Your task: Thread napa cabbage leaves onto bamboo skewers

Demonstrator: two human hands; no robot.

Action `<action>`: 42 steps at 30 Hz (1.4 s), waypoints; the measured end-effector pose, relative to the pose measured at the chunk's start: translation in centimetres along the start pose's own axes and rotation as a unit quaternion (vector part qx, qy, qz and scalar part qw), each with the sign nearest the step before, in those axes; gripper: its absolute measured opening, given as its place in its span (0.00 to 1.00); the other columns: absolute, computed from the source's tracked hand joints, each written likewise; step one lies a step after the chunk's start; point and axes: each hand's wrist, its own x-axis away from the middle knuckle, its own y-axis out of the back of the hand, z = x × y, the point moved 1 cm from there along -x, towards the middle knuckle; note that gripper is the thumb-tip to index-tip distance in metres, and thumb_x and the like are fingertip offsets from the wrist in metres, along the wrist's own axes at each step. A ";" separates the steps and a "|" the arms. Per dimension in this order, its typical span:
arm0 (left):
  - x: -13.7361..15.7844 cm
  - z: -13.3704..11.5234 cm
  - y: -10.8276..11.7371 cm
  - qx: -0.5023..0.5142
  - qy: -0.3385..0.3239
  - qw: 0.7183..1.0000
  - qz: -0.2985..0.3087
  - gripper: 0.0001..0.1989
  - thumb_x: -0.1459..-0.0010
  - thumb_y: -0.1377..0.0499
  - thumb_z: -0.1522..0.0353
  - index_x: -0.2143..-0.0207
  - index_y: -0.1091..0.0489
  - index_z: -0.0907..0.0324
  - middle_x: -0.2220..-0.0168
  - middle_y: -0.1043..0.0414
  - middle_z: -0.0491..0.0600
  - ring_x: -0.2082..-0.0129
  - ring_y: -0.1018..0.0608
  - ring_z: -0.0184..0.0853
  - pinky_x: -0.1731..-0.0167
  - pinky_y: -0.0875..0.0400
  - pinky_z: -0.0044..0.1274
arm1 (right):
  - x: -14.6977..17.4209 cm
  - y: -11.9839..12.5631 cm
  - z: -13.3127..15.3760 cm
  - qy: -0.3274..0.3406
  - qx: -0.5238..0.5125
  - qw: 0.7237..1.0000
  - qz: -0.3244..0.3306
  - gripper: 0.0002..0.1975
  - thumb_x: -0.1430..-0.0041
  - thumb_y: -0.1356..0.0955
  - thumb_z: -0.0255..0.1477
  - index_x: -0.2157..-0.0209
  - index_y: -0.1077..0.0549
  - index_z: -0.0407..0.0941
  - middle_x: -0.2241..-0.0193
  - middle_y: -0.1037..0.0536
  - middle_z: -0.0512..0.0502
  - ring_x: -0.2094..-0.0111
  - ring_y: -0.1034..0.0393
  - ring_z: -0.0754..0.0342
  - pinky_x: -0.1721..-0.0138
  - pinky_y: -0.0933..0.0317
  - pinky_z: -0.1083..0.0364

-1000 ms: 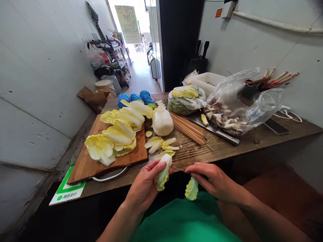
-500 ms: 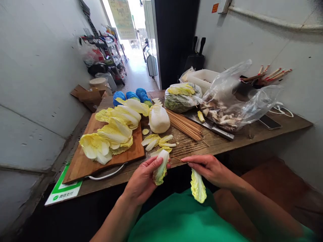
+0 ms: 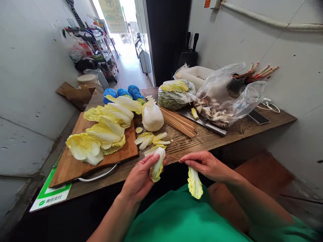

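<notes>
My left hand (image 3: pixel 141 176) is closed on a napa cabbage leaf (image 3: pixel 157 164), its white stem end up and its frilly yellow edge below. A thin bamboo skewer (image 3: pixel 174 157) runs from this leaf's right side into my right hand (image 3: pixel 205 164), whose fingers pinch it. Whether the tip has entered the leaf I cannot tell. Below the right fingers hangs a second cabbage leaf (image 3: pixel 195 185); its upper end is hidden by the hand. Both hands are over the table's front edge, near several small cabbage pieces (image 3: pixel 151 139).
Large cabbage leaves (image 3: pixel 108 129) lie on a wooden cutting board (image 3: pixel 130 143). Beside it are a cabbage head (image 3: pixel 152 117), a bundle of skewers (image 3: pixel 179 121) and a knife (image 3: pixel 215 129). Behind stand a bag of greens (image 3: pixel 174 98) and a bag of mushrooms (image 3: pixel 214 109). A phone (image 3: pixel 258 117) lies right.
The camera has turned slightly right, so the table and its things sit further left in view. Both hands keep their hold, with the skewer still between them.
</notes>
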 end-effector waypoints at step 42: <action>0.9 0.6 -0.9 -0.102 -0.005 0.994 0.046 0.11 0.54 0.34 0.66 0.69 0.24 0.65 0.75 0.25 0.50 0.76 0.27 0.27 0.76 0.36 0.16 | 1.4 -0.5 0.8 0.040 0.044 0.997 -0.041 0.12 0.40 0.36 0.31 0.59 0.23 0.44 0.61 0.21 0.45 0.59 0.26 0.52 0.58 0.33 0.56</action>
